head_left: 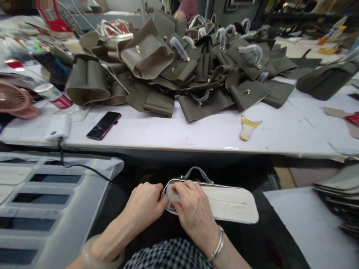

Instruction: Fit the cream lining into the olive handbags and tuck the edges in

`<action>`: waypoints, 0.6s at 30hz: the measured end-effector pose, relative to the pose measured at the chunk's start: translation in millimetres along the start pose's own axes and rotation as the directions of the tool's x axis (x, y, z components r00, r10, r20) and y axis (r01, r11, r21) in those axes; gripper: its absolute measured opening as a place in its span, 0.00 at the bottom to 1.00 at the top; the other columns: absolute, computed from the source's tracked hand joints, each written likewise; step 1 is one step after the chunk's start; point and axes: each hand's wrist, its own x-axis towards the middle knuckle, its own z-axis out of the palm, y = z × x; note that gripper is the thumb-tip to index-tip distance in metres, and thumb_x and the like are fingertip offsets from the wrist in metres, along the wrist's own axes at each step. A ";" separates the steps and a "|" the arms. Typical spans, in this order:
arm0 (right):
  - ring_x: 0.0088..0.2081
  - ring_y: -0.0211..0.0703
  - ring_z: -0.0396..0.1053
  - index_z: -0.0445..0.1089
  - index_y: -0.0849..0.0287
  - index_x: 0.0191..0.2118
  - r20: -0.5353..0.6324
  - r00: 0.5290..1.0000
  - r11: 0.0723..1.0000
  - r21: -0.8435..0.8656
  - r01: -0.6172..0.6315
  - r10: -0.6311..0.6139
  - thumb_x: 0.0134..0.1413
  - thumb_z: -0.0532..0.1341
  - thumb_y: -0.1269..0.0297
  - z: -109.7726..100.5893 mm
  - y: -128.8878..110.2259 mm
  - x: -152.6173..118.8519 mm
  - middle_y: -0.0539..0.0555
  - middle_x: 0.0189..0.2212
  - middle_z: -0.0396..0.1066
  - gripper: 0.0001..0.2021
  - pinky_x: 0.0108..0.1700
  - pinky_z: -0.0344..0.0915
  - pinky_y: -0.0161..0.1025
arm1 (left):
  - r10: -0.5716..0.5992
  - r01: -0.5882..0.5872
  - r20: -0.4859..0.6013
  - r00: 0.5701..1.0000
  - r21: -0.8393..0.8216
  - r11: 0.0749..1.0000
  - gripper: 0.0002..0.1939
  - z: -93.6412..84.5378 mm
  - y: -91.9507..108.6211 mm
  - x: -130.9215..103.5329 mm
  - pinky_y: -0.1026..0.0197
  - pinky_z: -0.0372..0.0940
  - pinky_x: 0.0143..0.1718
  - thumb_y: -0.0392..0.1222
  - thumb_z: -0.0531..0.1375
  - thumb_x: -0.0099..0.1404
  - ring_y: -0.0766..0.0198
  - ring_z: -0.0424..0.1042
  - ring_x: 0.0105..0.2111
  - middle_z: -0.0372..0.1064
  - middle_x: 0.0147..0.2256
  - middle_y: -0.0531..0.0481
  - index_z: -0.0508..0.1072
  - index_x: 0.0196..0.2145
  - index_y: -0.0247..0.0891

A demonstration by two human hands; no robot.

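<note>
Over my lap lies a long bag piece [232,203] with a pale, rounded panel facing up. A plastic-wrapped handle [199,170] arches from its far side. My left hand [150,201] is closed, pinching the left end of the piece at its edge. On top of the pale panel, near that same end, my right hand [192,201] grips with thumb and fingers bent. The fingertips partly cover the edge, so the exact spot they press is hidden.
A white table [174,136] runs across ahead, with a heap of olive bag parts [151,52], a phone [103,126], a yellow-white scrap [248,128] and a pink fan [17,99]. A slatted plastic crate [56,209] stands left; stacked dark pieces [339,194] lie right.
</note>
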 end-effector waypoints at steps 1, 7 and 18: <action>0.41 0.45 0.63 0.66 0.56 0.42 0.004 1.000 1.000 -0.004 -0.001 0.001 0.58 0.59 0.76 -0.3 -0.1 0.9 0.51 0.38 0.70 0.09 0.44 0.59 0.42 | -0.002 0.002 0.002 1.000 0.017 1.000 0.14 1.2 0.8 -0.6 0.59 0.47 0.25 0.42 0.50 0.61 0.52 0.74 0.28 0.74 0.25 0.42 0.71 0.23 0.38; 0.42 0.45 0.64 0.65 0.55 0.40 0.026 0.999 1.000 0.013 -0.027 0.027 0.53 0.62 0.79 -1.5 -0.3 3.8 0.51 0.38 0.71 0.13 0.45 0.60 0.41 | 0.076 -0.083 0.062 0.995 0.113 0.990 0.15 -5.1 -0.9 6.9 0.57 0.51 0.27 0.39 0.49 0.61 0.48 0.75 0.29 0.75 0.27 0.38 0.73 0.26 0.37; 0.40 0.45 0.64 0.65 0.54 0.40 0.010 0.999 0.996 -0.077 -0.037 0.038 0.54 0.63 0.77 -3.1 -4.7 0.9 0.49 0.36 0.71 0.12 0.41 0.59 0.40 | 0.128 0.020 0.227 0.965 -0.553 0.833 0.13 -3.4 -24.7 12.3 0.64 0.55 0.23 0.45 0.54 0.62 0.61 0.69 0.21 0.68 0.19 0.51 0.67 0.23 0.37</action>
